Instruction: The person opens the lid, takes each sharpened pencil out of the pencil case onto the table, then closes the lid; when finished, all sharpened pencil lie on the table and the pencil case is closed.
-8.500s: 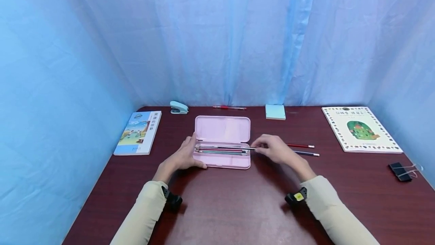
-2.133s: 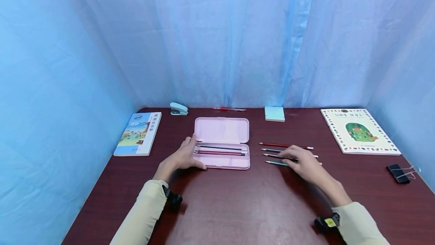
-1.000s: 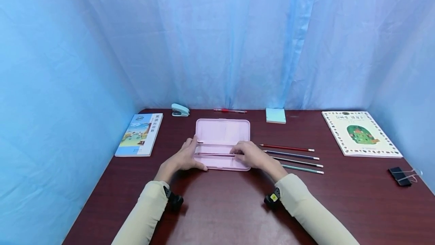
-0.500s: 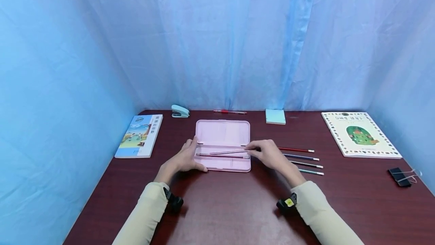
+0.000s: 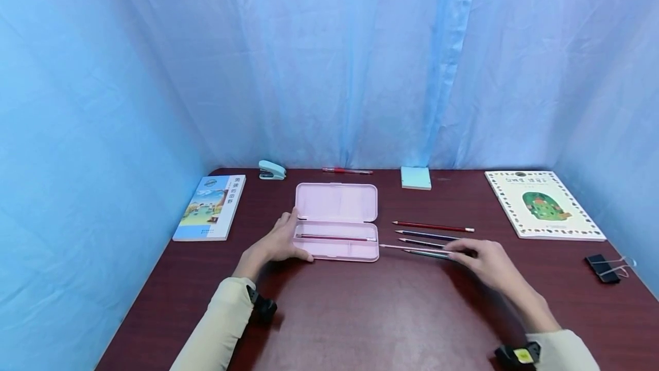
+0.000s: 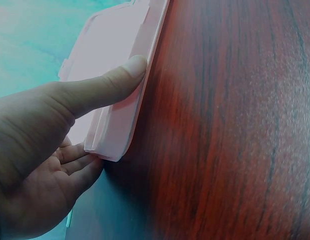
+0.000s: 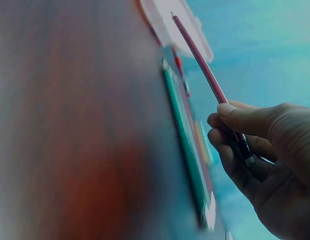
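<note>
A pink pencil case lies with its lid raised at the middle of the table. My left hand holds its left end, thumb over the front rim and fingers against the end wall. One dark red pencil lies inside. My right hand pinches another dark red pencil between thumb and fingers near its eraser end, tip toward the case. Under and behind it on the table lie a green pencil, a black pencil, a dark blue pencil and a red pencil.
Along the back edge are a light blue stapler, a red pen and a sticky-note pad. One book lies at the left, another book at the right, with a black binder clip before it.
My right hand has taken pencils one after another out of the case and laid them in a row at the right. Its latest pencil has moved right, over the row. The left hand stays put.
</note>
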Demonstrator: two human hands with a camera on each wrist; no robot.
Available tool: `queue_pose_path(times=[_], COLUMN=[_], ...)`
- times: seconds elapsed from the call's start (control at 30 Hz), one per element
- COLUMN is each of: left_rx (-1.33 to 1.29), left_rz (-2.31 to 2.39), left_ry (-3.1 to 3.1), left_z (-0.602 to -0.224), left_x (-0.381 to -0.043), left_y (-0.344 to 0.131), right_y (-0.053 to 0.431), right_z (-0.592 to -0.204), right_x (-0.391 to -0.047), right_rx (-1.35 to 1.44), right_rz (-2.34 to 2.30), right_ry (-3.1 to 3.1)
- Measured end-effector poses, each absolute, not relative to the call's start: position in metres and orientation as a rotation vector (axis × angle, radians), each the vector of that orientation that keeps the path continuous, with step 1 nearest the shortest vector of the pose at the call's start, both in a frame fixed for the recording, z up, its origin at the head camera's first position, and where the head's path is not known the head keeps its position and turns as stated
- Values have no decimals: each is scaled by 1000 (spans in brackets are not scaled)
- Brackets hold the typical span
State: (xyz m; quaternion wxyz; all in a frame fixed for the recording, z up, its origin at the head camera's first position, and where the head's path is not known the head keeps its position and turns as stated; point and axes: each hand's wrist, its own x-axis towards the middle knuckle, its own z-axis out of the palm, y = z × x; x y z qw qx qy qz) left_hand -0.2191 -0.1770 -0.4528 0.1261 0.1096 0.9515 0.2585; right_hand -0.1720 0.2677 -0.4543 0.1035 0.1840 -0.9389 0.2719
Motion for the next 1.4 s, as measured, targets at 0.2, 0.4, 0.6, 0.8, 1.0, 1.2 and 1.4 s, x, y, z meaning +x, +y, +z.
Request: queue_pose_path(times=[0.2,0.4,0.6,0.8,1.0,1.2,1.4], left_rx=[331,348,333,344,324,323,327], left_rz=[741,728,741,737,745,743,726], left_ry=[2773,2772,2762,2763,2758,2759,2764], left_z=[-452,-449,-451,-452,-451,-451,-453], left_x=[-219,-218,-218,-219,-218,-219,-220], left_y=[-177,-177,-178,-178,-178,-177,-178], right_y=[296,305,307,308,308,307,298], right_z=[-461,-471,-478,-482,-484,-484,-473], right_x=[-143,-135,-137,-138,-140,-140,-144], right_rx=[441,404,455,515,531,540,573], right_rz=[790,774,769,776,745,702,648], right_ry=[-2775,-2762,-2679,-2609,-2604,-2610,-2608])
